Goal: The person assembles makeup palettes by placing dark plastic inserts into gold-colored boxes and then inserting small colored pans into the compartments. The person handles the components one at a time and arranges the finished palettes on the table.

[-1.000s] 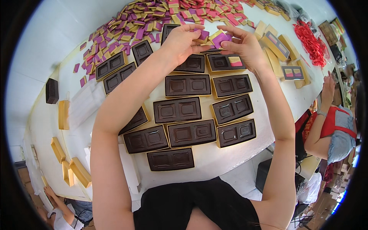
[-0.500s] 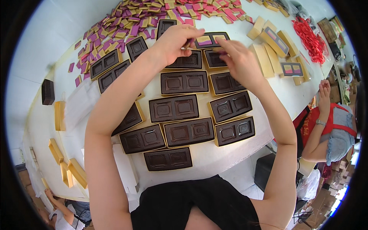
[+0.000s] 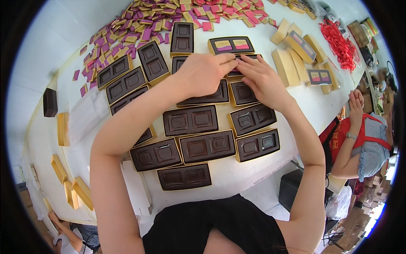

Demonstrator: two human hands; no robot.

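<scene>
Both hands meet over a small gold-edged box with a dark two-well tray [image 3: 253, 56], below the box that holds a purple-and-gold piece [image 3: 223, 45] and a pink-and-gold piece [image 3: 241, 44]. My left hand [image 3: 204, 74] is closed, its index finger reaching to the tray; whatever it grips is hidden. My right hand [image 3: 265, 82] has its fingers stretched out and leaning left, their tips touching the left fingertips. A bit of purple shows beneath the fingers. Several boxes with bare dark trays, such as one tray [image 3: 190, 120], lie around and below the hands.
A heap of small wrapped pieces [image 3: 148, 21] covers the table's far side. Gold boxes [image 3: 286, 67] and red ribbons [image 3: 338, 44] are at the right. Gold box parts [image 3: 82, 191] and a stack of dark trays [image 3: 50, 102] sit left. Another person's hand [image 3: 356, 99] is at the right edge.
Both hands have come down and nearer to me, from beside the filled box to the box below it, and their fingertips now meet. The upper left trays are less covered.
</scene>
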